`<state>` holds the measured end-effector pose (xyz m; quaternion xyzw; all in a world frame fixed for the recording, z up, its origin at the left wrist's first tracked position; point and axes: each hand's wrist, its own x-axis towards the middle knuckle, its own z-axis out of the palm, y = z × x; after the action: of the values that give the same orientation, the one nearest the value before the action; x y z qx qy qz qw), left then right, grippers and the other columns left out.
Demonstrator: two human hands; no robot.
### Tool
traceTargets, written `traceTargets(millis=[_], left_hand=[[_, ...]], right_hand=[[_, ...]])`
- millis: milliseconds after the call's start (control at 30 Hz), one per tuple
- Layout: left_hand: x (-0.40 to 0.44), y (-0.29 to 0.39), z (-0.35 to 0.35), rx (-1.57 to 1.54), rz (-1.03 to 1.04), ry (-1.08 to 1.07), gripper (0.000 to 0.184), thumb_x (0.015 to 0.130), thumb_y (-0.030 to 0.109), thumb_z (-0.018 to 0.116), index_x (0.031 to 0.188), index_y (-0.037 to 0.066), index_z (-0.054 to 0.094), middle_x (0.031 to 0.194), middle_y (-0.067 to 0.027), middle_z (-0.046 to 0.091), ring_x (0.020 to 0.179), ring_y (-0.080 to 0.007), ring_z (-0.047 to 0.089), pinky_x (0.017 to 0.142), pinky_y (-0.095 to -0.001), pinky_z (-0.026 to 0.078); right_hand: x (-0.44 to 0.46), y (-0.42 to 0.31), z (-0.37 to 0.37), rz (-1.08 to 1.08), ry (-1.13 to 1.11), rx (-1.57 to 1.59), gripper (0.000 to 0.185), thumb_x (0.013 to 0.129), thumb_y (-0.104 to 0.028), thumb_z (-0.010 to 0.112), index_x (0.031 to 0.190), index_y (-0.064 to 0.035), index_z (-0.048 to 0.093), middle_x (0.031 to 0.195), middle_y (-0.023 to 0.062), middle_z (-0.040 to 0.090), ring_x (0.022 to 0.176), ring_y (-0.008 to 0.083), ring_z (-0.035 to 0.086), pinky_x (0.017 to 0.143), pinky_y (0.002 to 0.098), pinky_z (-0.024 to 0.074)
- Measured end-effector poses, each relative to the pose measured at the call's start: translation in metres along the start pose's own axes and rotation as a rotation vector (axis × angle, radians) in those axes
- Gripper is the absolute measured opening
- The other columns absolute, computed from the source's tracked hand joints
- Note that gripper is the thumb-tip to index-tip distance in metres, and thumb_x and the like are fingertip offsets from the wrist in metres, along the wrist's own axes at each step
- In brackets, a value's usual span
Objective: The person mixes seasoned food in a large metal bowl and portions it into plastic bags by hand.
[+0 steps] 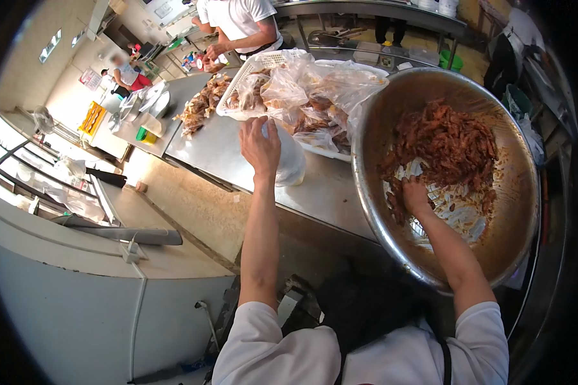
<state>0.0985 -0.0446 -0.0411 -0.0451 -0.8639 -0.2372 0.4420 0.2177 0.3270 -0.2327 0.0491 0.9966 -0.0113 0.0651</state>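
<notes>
My left hand is raised over the steel table with its fingers bent at the mouth of a translucent plastic bag. The bag stands upright on the tabletop and looks mostly unfilled. On the right, my right hand reaches down into a large steel bowl, its fingers closed among reddish-brown sauced meat strips. The fingertips are partly hidden by the meat. Most of the meat is heaped at the bowl's far side, and sauce smears the bare metal nearer me.
White plastic baskets hold bagged meat beyond my left hand. A pile of brown meat pieces lies on the steel table. A co-worker in a white shirt stands across it. A green-and-yellow container sits farther left.
</notes>
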Motion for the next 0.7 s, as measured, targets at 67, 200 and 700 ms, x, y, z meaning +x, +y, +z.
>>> traceTargets(millis=[67, 200, 700], left_hand=[[0.0, 0.002, 0.0, -0.015, -0.005, 0.005, 0.014, 0.083, 0.018, 0.066, 0.092, 0.007, 0.068, 0.096, -0.0104, 0.063, 0.091, -0.0298, 0.058, 0.079, -0.039, 0.046], [0.001, 0.001, 0.0, -0.022, 0.0, 0.006, 0.013, 0.083, 0.018, 0.066, 0.091, 0.007, 0.068, 0.095, -0.0102, 0.064, 0.089, -0.0299, 0.058, 0.078, -0.0392, 0.046], [0.0, 0.0, 0.0, -0.004, 0.006, 0.003, 0.016, 0.084, 0.02, 0.065, 0.093, 0.008, 0.067, 0.095, -0.0105, 0.063, 0.089, -0.0304, 0.058, 0.079, -0.0397, 0.045]], right_hand=[[-0.006, -0.011, -0.019, 0.015, -0.055, -0.051, 0.029, 0.088, -0.01, 0.051, 0.116, -0.0068, 0.056, 0.115, 0.0152, 0.053, 0.107, 0.038, 0.055, 0.081, 0.0465, 0.0534], [-0.002, -0.01, -0.012, 0.033, -0.077, -0.003, 0.029, 0.09, -0.012, 0.049, 0.118, -0.0069, 0.056, 0.116, 0.0158, 0.053, 0.106, 0.0382, 0.054, 0.081, 0.0466, 0.0531], [-0.003, -0.013, -0.015, 0.022, -0.078, -0.014, 0.027, 0.088, -0.01, 0.05, 0.114, -0.0058, 0.057, 0.114, 0.0177, 0.054, 0.102, 0.0373, 0.058, 0.077, 0.0441, 0.0551]])
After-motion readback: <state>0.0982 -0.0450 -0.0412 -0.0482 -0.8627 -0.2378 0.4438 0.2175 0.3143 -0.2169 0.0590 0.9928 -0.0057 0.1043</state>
